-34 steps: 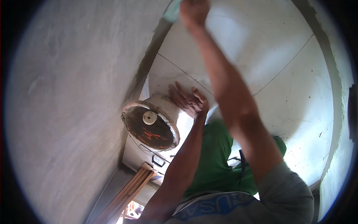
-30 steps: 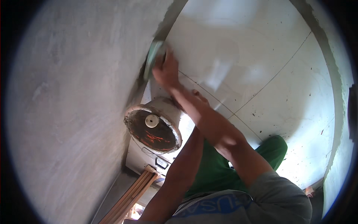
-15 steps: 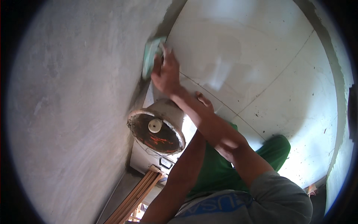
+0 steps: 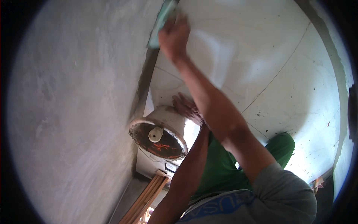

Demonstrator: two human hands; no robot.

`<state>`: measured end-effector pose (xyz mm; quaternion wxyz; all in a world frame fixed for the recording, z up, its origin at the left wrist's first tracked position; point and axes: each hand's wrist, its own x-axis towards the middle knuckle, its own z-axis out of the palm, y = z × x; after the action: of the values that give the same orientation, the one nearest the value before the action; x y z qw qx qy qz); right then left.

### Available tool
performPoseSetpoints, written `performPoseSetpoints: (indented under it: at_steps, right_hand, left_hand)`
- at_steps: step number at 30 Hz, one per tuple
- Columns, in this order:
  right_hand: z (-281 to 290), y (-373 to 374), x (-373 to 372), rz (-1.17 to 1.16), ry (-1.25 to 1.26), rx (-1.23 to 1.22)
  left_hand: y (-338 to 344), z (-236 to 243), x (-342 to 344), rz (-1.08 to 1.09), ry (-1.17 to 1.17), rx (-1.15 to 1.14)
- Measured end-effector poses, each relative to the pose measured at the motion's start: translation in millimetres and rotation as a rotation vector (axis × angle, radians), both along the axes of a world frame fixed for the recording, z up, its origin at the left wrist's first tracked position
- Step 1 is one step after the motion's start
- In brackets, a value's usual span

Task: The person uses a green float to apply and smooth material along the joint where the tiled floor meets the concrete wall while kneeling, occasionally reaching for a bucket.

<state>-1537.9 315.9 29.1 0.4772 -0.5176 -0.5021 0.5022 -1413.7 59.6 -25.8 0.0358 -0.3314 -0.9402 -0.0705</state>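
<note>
L. wall [image 4: 78,93]: matt gray, cement-like, mostly smooth w/ faint mottling. Dk strip [image 4: 143,84] along its foot: matt, ragged-edged. Pale green tool [image 4: 161,25]: looks like plastic (blurred, so finish hard to read). Bucket [image 4: 169,115]: dull, stained sides, rim crusted & rough w/ residue. Disc [image 4: 155,134] inside: off-wht, fairly smooth. Floor slabs [image 4: 276,48]: smooth, semi-glossy, catching lt., gritty specks. Trousers [image 4: 220,168]: matt green cloth. Shirt [image 4: 285,190]: soft gray cloth, matt. Slats [image 4: 147,198]: brown wood, dull.
</note>
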Motion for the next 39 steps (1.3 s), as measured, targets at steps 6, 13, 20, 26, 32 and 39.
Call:
performPoseSetpoints:
  at_steps: [6, 13, 20, 26, 32, 39]
  right_hand:
    - [25, 0, -27, -0.143, -0.023, 0.236]
    - [-12, 26, -19, -0.31, -0.219, 0.308]
    - [-5, 161, 53, 0.026, -0.048, -0.133]
    - [-4, -74, -28, 0.077, -0.124, 0.047]
    - [19, 114, 26, -0.087, 0.116, 0.002]
    - [-9, -139, -39, 0.116, -0.098, -0.118]
  left_hand:
    - [-11, -5, -28, 0.063, 0.038, -0.03]
    - [-10, -4, -28, -0.068, -0.011, 0.094]
    - [21, 15, 9, 0.017, -0.074, 0.062]
    - [-9, 1, -20, -0.044, 0.13, 0.035]
    - [19, 9, -5, -0.033, 0.039, 0.01]
    - [1, 17, 5, 0.023, -0.003, -0.016]
